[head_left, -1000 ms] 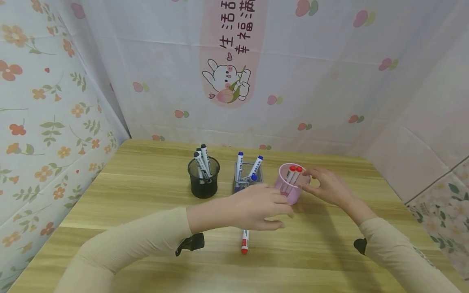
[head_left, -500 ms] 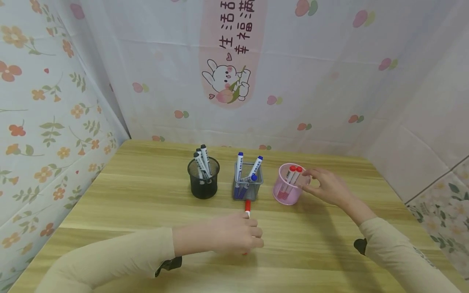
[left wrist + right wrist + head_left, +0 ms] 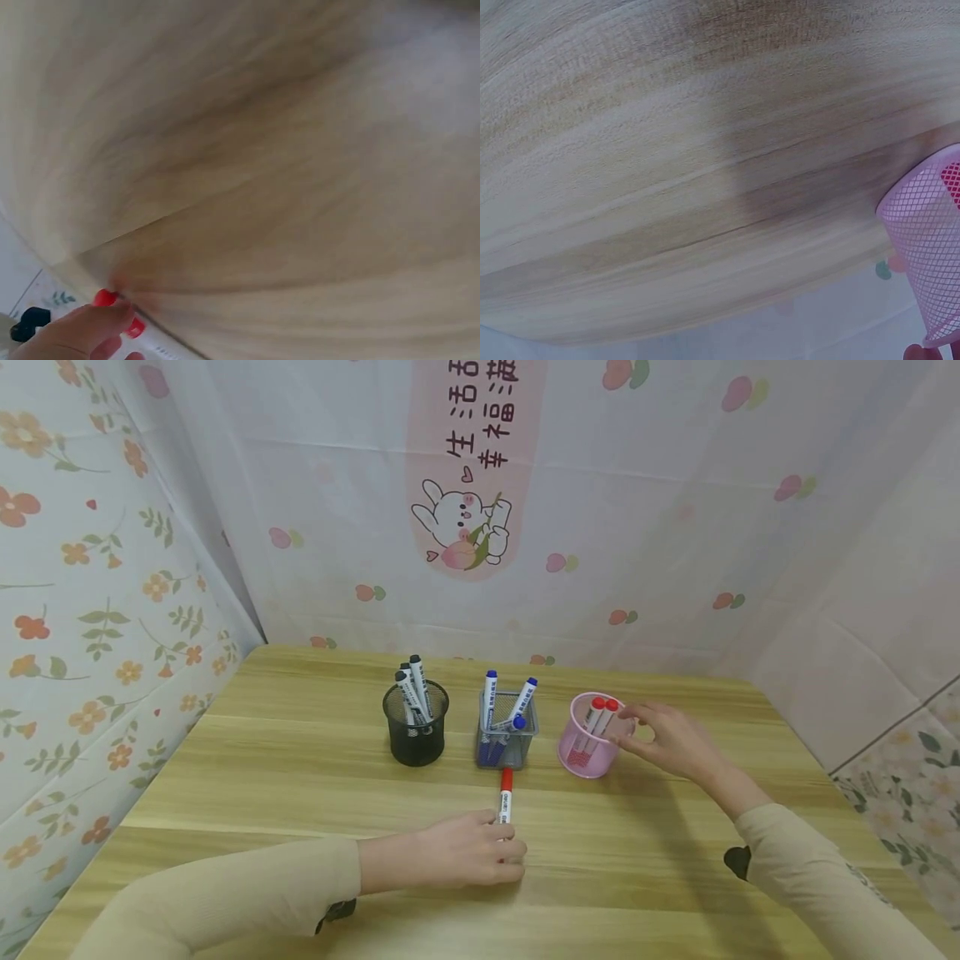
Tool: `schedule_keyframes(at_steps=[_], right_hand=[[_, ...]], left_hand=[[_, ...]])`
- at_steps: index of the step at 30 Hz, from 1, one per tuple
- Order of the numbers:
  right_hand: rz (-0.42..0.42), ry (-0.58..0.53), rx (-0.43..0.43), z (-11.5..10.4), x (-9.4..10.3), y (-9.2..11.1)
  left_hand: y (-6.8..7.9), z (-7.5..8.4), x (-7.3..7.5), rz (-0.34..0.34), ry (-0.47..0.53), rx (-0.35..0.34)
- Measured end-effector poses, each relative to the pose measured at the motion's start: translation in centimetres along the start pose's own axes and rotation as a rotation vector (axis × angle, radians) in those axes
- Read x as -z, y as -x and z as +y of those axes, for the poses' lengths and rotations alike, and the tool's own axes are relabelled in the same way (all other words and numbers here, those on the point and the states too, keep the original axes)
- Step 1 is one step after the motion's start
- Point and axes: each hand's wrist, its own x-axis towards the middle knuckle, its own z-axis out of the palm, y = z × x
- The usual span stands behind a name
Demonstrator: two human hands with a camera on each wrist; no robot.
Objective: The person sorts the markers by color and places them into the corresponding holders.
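A red-capped marker (image 3: 506,797) lies pointing at the holders, red cap at its far end. My left hand (image 3: 471,857) grips its near end low over the wooden table (image 3: 300,793). In the left wrist view, my fingertips (image 3: 86,330) cover the red marker (image 3: 106,298). My right hand (image 3: 663,739) holds the side of a pink mesh cup (image 3: 587,750) with two red-capped markers standing in it. The right wrist view shows that pink mesh cup (image 3: 928,225) at the right edge.
A black mesh cup (image 3: 415,728) with black-capped markers and a grey mesh holder (image 3: 507,739) with blue-capped markers stand in a row left of the pink cup. Patterned walls close in the table at the back and both sides.
My left hand drew back from beside the pink cup to the marker lying near the table's front and closed on it; the marker now reaches farther toward the holders. The right hand stayed.
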Motion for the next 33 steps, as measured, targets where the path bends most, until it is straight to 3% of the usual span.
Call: schedule_keyframes(at_steps=[8, 15, 33], right_hand=[[0.001, 0.002, 0.001, 0.0, 0.1, 0.0], [0.003, 0.003, 0.007, 0.0, 0.0, 0.0], [0.028, 0.002, 0.027, 0.0, 0.0, 0.1]], left_hand=[[-0.3, -0.1, -1.3, -0.015, -0.032, -0.018], [-0.6, -0.1, -1.7, 0.022, -0.051, -0.03], [-0.7, -0.5, -0.7, 0.054, -0.006, -0.09]])
